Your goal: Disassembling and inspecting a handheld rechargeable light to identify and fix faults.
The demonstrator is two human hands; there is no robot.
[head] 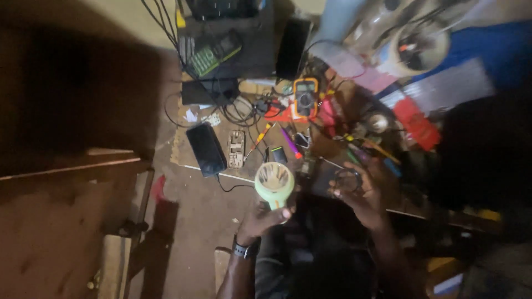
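Head view, dim and blurred: left hand is wrapped around the handle of a pale green torch, reflector head facing up at the camera, held just below the cluttered counter. Right hand, to the right of the torch and apart from the left hand, pinches a dark ring between its fingers; what the ring is can't be told. A watch sits on the left wrist. Left of and above the torch lies a black phone, with an opened phone body just beside it. Further above the torch: a screwdriver, an orange multimeter, tangled black cables. A red block sits well to the right of the torch.
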